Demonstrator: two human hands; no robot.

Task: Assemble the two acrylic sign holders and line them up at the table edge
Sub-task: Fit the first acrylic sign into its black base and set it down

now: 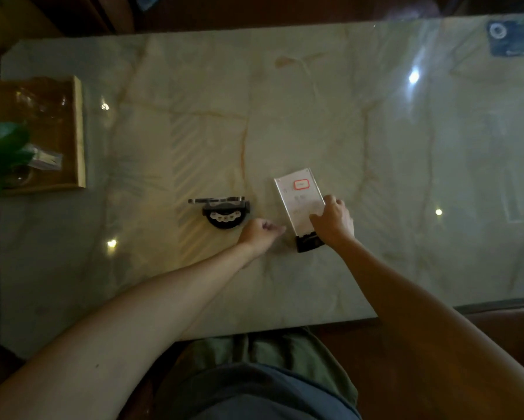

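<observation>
One sign holder [221, 211] stands on the marble table [285, 116], seen from above: a black half-round base with its clear panel edge-on. To its right a second clear acrylic panel [297, 195] with a white printed card and a red-framed label leans back, its lower end in a black base [307, 243]. My right hand [333, 221] grips this panel's lower right edge. Between the two holders my left hand [259, 233] rests on the table in a loose fist, holding nothing I can see.
A wooden tray [77, 131] with glassware sits at the table's left end, green plant leaves [3, 150] over it. A blue card [514, 37] lies at the far right corner. The near table edge [270, 327] runs just above my lap.
</observation>
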